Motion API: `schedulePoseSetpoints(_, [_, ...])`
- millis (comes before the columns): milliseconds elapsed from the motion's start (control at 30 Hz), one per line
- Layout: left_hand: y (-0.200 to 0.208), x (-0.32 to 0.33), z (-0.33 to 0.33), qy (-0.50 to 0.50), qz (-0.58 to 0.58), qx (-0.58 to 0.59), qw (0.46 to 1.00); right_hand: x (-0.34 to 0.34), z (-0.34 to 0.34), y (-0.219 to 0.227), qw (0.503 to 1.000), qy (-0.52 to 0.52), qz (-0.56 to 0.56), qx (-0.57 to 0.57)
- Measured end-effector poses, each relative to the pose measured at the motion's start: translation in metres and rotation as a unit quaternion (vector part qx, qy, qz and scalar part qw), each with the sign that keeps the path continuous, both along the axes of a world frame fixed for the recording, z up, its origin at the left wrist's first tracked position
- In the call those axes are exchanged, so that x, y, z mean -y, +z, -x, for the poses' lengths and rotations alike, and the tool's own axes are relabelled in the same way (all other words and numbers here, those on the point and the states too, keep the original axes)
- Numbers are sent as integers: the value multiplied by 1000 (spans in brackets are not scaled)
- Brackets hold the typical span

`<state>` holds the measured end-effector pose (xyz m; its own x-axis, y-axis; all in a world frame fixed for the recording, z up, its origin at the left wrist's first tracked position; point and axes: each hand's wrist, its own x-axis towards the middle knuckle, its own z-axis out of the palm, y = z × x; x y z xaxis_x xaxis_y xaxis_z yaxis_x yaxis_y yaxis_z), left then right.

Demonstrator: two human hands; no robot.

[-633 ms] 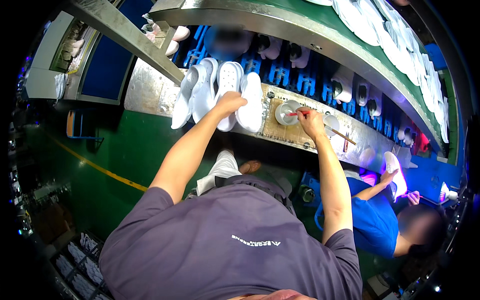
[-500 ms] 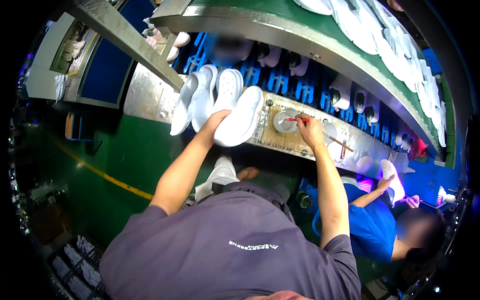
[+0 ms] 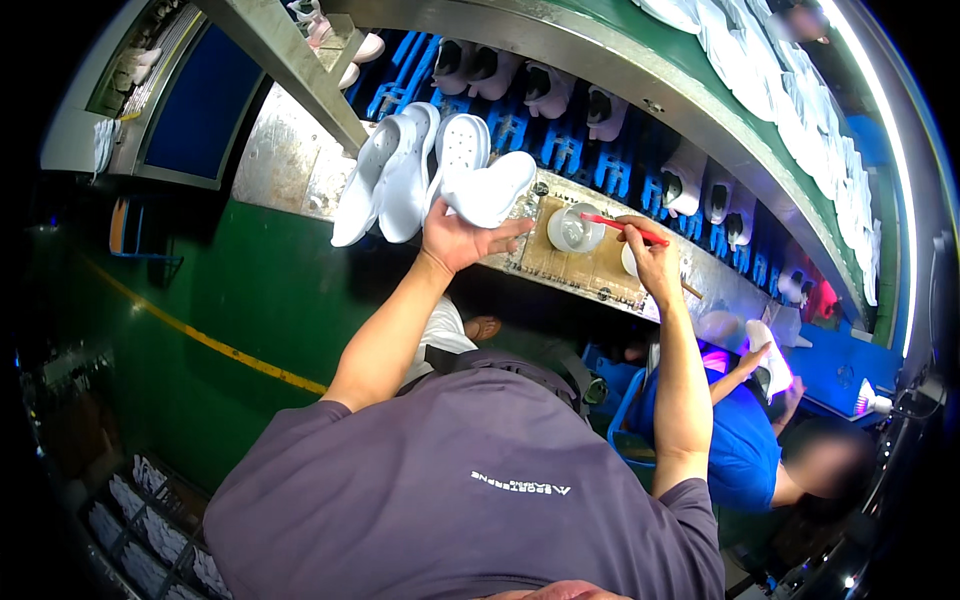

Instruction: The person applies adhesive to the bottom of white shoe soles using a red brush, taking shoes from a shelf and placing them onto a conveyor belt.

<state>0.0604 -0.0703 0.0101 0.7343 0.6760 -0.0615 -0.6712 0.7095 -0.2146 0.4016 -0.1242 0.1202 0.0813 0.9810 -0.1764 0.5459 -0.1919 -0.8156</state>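
My left hand point(image 3: 462, 240) is under a tilted white shoe sole point(image 3: 490, 197), which sits in the crook between thumb and outstretched fingers. The fingers point right, partly clear of the sole. Just left of it, several more white soles point(image 3: 405, 175) stand close together on the bench, some with small holes. In my right hand point(image 3: 650, 250) is a slim red-handled brush point(image 3: 610, 220). Its far end is over a round translucent bowl point(image 3: 572, 238) of whitish stuff, and I cannot make out the tip. A second white pot point(image 3: 630, 262) is partly hidden behind my right hand.
The bowls stand on brown cardboard point(image 3: 535, 255) on a metal bench point(image 3: 300, 165). Behind it, shoes point(image 3: 545, 90) hang on blue holders point(image 3: 560, 150) beneath a raised shelf with a green surface point(image 3: 640, 45). A metal post point(image 3: 290, 70) rises at left. A co-worker in blue point(image 3: 715, 440) sits at right.
The sole at my left hand has turned and tilted up, and the fingers have come out from beneath it, stretched right. My right hand has moved slightly right, with the brush more in sight.
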Motion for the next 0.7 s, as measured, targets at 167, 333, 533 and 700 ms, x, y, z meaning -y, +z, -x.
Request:
schedulePoseSetpoints(167, [-3, -25, 15, -32, 37, -23, 999, -4, 7, 12, 1000, 4, 17, 18])
schedulePoseSetpoints(333, [-7, -53, 9, -90, 19, -99, 991, 6, 10, 3, 1000, -2, -4, -2])
schedulePoseSetpoints(533, [-10, -98, -5, -190, -149, -66, 968, 21, 5, -3, 999, -33, 3, -19])
schedulePoseSetpoints(700, [-15, -115, -21, -203, -23, -30, 978, 36, -3, -8, 998, -63, 2, -27])
